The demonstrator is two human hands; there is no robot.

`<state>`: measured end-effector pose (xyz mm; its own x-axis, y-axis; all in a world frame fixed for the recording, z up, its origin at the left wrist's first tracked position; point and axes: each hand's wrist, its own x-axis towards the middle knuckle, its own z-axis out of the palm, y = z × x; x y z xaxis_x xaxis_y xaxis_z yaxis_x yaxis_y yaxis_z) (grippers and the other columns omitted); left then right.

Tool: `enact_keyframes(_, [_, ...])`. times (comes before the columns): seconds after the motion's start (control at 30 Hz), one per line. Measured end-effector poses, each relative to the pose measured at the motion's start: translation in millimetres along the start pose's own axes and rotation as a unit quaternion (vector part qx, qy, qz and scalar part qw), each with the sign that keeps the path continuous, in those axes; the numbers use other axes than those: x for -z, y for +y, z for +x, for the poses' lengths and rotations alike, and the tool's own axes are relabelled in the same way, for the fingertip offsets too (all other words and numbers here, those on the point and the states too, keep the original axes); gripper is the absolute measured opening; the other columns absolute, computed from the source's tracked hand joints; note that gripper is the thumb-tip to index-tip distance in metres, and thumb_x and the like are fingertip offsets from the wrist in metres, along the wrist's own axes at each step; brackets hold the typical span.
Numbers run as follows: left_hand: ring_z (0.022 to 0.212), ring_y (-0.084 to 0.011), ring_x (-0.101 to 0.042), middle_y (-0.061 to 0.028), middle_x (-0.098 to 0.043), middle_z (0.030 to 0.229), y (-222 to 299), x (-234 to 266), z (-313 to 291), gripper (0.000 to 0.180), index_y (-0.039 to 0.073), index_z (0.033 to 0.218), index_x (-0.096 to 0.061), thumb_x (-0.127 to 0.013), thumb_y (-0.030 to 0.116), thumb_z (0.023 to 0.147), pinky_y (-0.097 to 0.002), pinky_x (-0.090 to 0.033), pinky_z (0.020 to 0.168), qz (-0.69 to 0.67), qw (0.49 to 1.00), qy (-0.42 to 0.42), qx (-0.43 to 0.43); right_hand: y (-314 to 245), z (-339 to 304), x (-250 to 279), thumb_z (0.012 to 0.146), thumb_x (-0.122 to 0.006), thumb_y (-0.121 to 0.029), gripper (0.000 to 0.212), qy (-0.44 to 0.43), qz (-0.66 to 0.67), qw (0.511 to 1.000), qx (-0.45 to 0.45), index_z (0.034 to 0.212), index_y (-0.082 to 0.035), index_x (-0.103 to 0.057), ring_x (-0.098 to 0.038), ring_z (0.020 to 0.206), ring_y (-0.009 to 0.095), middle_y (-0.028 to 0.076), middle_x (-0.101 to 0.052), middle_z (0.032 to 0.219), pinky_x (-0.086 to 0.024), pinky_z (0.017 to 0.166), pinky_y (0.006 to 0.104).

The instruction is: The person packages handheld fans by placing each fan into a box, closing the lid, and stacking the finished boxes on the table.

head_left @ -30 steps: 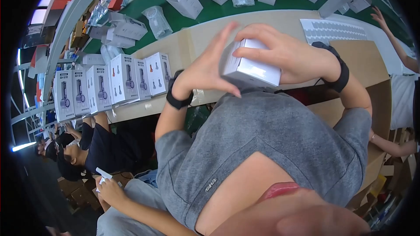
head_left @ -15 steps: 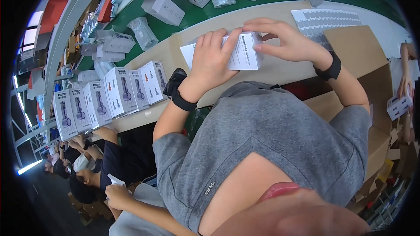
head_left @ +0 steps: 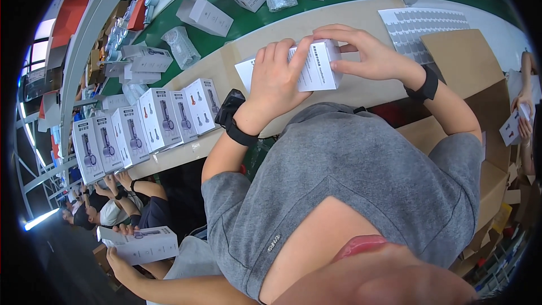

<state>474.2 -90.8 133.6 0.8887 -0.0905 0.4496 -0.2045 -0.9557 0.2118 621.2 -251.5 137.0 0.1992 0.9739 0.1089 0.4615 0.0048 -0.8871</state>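
A white printed carton (head_left: 320,73) lies on the pale worktop in front of me, its lettered face toward me. Across its left part my left hand (head_left: 280,70) is laid, fingers curled over the far edge. My right hand (head_left: 370,51) grips the carton's right end, with the thumb on the near face and the fingers over the top. At its left end a white flap or panel (head_left: 244,72) sticks out past my left hand. Both palms hide part of the carton, so its left end is only partly visible.
A row of upright printed cartons (head_left: 158,118) stands to the left. Beyond the worktop, a green belt (head_left: 237,29) bears opened cartons and bubble-wrapped items. To the right are a sheet of grey labels (head_left: 418,25) and a big brown box (head_left: 466,59). Co-workers sit on either side.
My hands keep nearly the same hold on the carton. Things on the green belt have shifted slightly left. At lower left, a co-worker now holds a carton; the right-hand co-worker's carton has turned.
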Motion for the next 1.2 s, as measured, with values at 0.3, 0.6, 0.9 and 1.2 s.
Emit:
enact_keyframes(0.3, [0.091,-0.0295,-0.047,-0.0139,-0.048,0.099,7,-1,-10,0.075,0.011,0.123,-0.041,-0.073,0.024,0.056,-0.0392,-0.036,0.077,0.04,0.998,-0.041,-0.004,-5,0,-9,0.075,-0.059,-0.013,0.047,-0.007,-0.058,0.997,-0.051,0.119,-0.001,-0.047,-0.049,0.109,0.027,0.014,-0.049,0.118,-0.046,0.088,0.0383])
enact_keyframes(0.6, [0.099,-0.0291,-0.046,-0.0148,-0.045,0.105,-23,-21,-44,0.084,0.005,0.12,-0.038,-0.081,0.028,0.052,-0.0385,-0.038,0.085,-0.257,0.96,0.025,0.105,-1,-25,14,0.071,-0.064,-0.011,0.064,0.068,0.352,0.932,-0.051,0.129,-0.006,-0.038,-0.048,0.113,0.028,0.018,-0.043,0.128,-0.046,0.086,0.0379])
enact_keyframes(0.9, [0.104,-0.0304,-0.048,-0.017,-0.046,0.112,13,-91,-29,0.092,0.001,0.12,-0.034,-0.085,0.033,0.05,-0.0372,-0.04,0.087,-0.393,0.89,0.138,0.187,44,-10,-14,0.079,-0.063,-0.022,0.054,0.183,0.094,0.974,-0.094,0.125,-0.003,-0.041,-0.053,0.105,0.022,0.013,-0.052,0.117,-0.044,0.085,0.0316])
enact_keyframes(1.2, [0.06,-0.0325,-0.058,-0.0189,-0.059,0.069,-10,-68,0,0.038,0.0,0.089,-0.056,-0.057,0.037,0.081,-0.0387,-0.046,0.059,-0.234,0.936,-0.004,0.262,62,2,2,0.079,-0.065,-0.02,0.042,0.443,0.087,0.89,-0.058,0.113,0.001,-0.049,-0.055,0.092,0.017,0.011,-0.056,0.104,-0.046,0.077,0.0325])
